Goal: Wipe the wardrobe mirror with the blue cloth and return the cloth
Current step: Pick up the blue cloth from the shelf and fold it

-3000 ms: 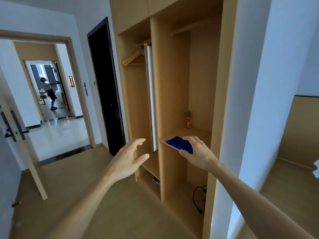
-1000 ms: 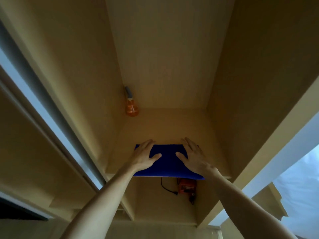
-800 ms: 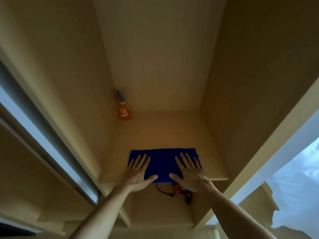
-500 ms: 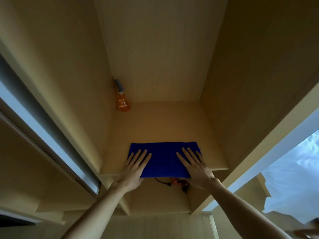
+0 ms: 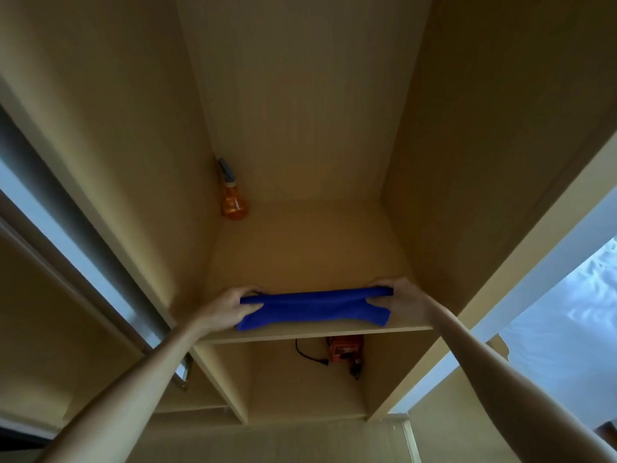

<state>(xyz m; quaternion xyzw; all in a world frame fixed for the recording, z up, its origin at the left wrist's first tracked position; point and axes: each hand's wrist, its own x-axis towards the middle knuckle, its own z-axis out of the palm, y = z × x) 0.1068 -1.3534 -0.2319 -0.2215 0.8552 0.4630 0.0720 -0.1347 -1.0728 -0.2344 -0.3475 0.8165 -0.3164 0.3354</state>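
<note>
Head view: my left hand and right hand grip the blue cloth. My fingers curl round its ends. It lies on the shelf.

You are looking into a pale wooden wardrobe compartment, its shelf lying bare toward the back. An orange spray bottle with a grey nozzle is standing in the shelf's far left corner, against the side wall. Below the shelf, an orange device is sitting in the lower compartment, with a black cord trailing to its left.
</note>
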